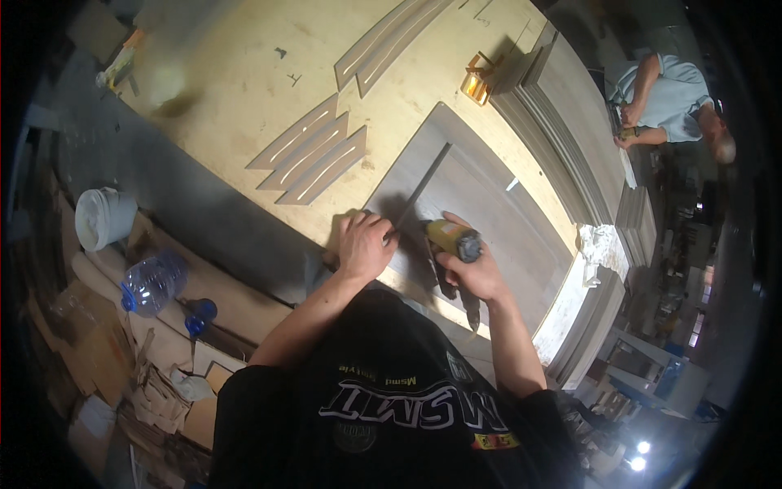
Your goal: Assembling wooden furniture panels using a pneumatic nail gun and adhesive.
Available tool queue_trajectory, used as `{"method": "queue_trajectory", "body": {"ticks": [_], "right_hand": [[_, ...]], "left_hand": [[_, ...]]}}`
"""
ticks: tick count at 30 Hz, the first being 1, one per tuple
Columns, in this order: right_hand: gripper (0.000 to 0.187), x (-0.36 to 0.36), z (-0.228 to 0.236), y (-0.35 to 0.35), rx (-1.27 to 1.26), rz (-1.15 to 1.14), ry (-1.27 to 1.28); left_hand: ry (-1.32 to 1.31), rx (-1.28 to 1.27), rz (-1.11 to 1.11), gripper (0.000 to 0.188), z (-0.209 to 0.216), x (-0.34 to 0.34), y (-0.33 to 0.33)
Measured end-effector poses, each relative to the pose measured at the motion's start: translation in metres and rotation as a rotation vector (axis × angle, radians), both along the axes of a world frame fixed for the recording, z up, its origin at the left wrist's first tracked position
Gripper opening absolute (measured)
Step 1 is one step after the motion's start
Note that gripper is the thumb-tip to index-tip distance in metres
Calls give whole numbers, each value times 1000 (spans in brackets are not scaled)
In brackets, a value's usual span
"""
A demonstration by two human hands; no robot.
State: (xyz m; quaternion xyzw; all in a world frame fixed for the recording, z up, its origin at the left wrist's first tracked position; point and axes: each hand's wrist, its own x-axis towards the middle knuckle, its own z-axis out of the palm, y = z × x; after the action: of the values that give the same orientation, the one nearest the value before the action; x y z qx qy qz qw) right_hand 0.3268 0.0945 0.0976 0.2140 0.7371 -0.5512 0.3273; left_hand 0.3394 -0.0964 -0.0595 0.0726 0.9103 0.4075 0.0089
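Note:
My left hand (pixel 364 247) is closed at the near end of a narrow dark strip (pixel 427 182), its fingers at the panel's near-left edge. The strip stretches away across a large grey-brown wood-look panel (pixel 497 220) lying on the table. My right hand (pixel 481 273) grips a yellow-and-black air nail gun (pixel 450 238) by its handle, just right of the strip's near end. The gun's nose is hidden in shadow. Beyond my left hand lie several brown strips (pixel 314 156) with white glue-like lines on them, and more such strips (pixel 389 47) farther off.
The pale worktable (pixel 220 106) carries stacked panels (pixel 562 106) on the right and a small orange holder (pixel 476 84). At left are a white bucket (pixel 106 218), a clear water jug (pixel 155 283) and cardboard scraps (pixel 159 399). A co-worker (pixel 664 98) stands at far right.

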Motion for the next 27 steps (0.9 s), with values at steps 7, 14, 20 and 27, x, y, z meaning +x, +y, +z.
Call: {"method": "queue_trajectory", "body": {"ticks": [7,14,20,27], "right_hand": [[73,15,14,53,-21,-222,131],[70,-19,23,71,60,-247,130],[69,-92,5,73,14,-215,125],[67,-150,-16,63,36,-114,54]], "left_hand": [[-17,1,-49,14,2,-61,32],[3,-20,-12,16,-10,-136,88],[43,-67,-43,18,-5,-151,94],[47,-60,-20,20,0,-156,93]]}}
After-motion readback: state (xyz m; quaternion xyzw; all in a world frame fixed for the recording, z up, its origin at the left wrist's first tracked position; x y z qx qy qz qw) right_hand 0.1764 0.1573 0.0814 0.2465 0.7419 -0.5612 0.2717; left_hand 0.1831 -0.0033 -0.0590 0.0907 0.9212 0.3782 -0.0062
